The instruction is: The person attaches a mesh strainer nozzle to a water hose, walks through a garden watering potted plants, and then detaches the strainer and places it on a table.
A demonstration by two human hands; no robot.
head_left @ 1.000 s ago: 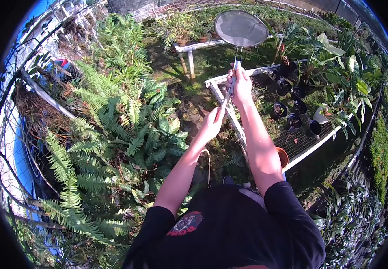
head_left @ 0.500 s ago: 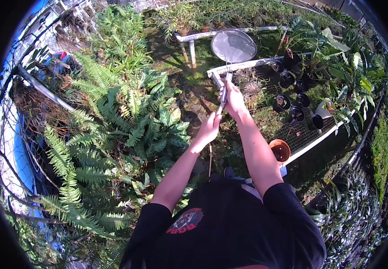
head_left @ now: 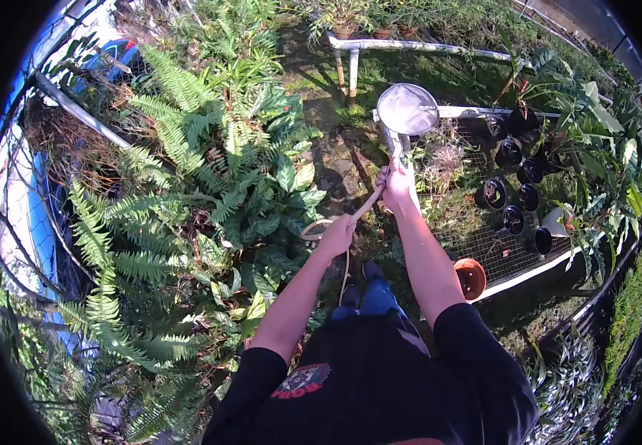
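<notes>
A round, greyish, mesh-like disc (head_left: 408, 109) stands out beyond my right hand (head_left: 399, 185), on a slim handle. The fingers of that hand are wrapped round the handle, which they partly hide. Lower and to the left, my left hand (head_left: 338, 236) is closed on a beige hose (head_left: 366, 206). The hose runs up to my right hand, and beyond my left hand it loops out and hangs down beside my feet. Beneath the disc lies the near left corner of a white-framed mesh table (head_left: 526, 277).
Several black pots (head_left: 512, 220) and an orange pot (head_left: 470, 279) stand on the mesh table. Ferns (head_left: 180, 89) and broad leaves crowd the left side. Farther off is a white bench frame (head_left: 425, 49) by potted plants. Large leafy plants (head_left: 603, 170) grow at the right.
The disc and both hands have come lower in view, and the disc looks smaller. The view has shifted, showing the table farther right and my feet. Both hands keep their hold.
</notes>
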